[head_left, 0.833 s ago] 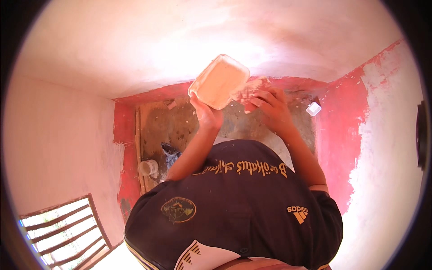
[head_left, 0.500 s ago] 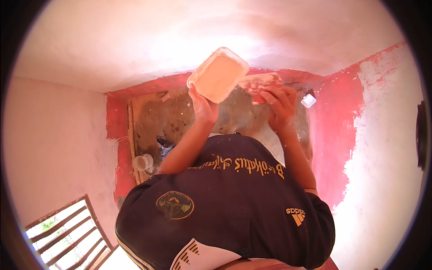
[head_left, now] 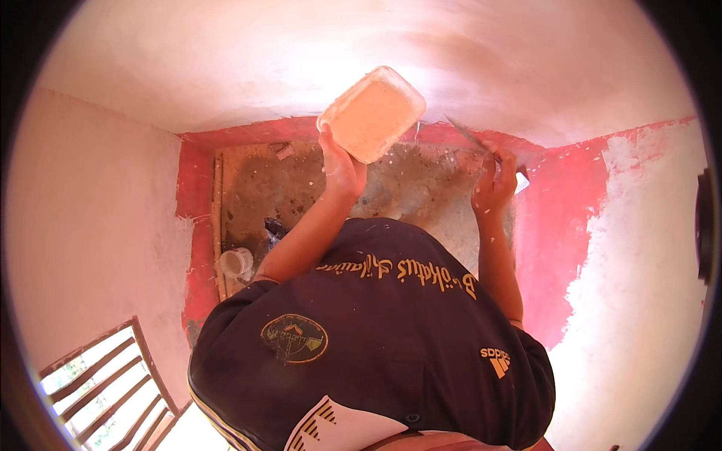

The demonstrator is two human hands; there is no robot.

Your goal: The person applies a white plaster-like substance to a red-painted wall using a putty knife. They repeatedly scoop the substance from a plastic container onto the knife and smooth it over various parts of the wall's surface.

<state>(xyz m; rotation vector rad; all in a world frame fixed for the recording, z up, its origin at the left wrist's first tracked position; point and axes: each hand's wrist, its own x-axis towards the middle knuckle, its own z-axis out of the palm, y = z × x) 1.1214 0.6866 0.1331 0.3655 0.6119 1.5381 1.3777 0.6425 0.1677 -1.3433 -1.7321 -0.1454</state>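
Note:
My left hand [head_left: 344, 169] grips the near end of a pale rectangular plastic tub [head_left: 376, 113], held up in front of me. Its white rim surrounds a smooth peach-toned face that looks like paste. To the right, my right hand [head_left: 495, 184] is closed round a flat scraper [head_left: 468, 134], seen nearly edge-on. The blade slants up and left toward the whitish wall [head_left: 451, 83] ahead; whether it touches cannot be made out. A gap separates tub and scraper.
A red-pink band [head_left: 568, 225] runs along the lower walls, with ragged white patches. On the stained brown floor [head_left: 421, 188], a white bucket [head_left: 237, 263] sits left and a small white container [head_left: 521, 180] right. A barred window [head_left: 113, 383] is at lower left.
My right hand has moved right and slightly down, away from the tub. The scraper has turned from showing its broad face to nearly edge-on. The tub has shifted slightly up and right.

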